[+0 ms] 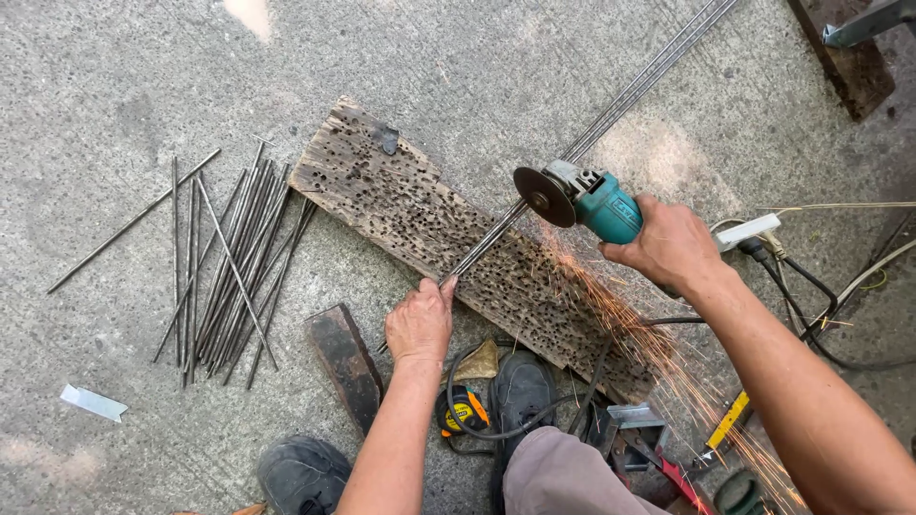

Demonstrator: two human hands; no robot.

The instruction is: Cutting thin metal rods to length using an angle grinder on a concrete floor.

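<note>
Right hand [671, 246] grips grinder [587, 202] at 2 o'clock, left hand [420, 322] pins rods [534, 197] on board [448, 238]; keep disc square.

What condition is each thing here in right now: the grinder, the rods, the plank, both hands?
Angle grinder: running, throwing sparks.
Long rods: bundled, lying across the plank, being cut.
Wooden plank: flat on the concrete, riddled with holes.
Cut rods: loose pile on the ground.
Left hand: pressing down the rod ends.
Right hand: gripping the grinder.
Tape measure: lying by the shoe.
</note>
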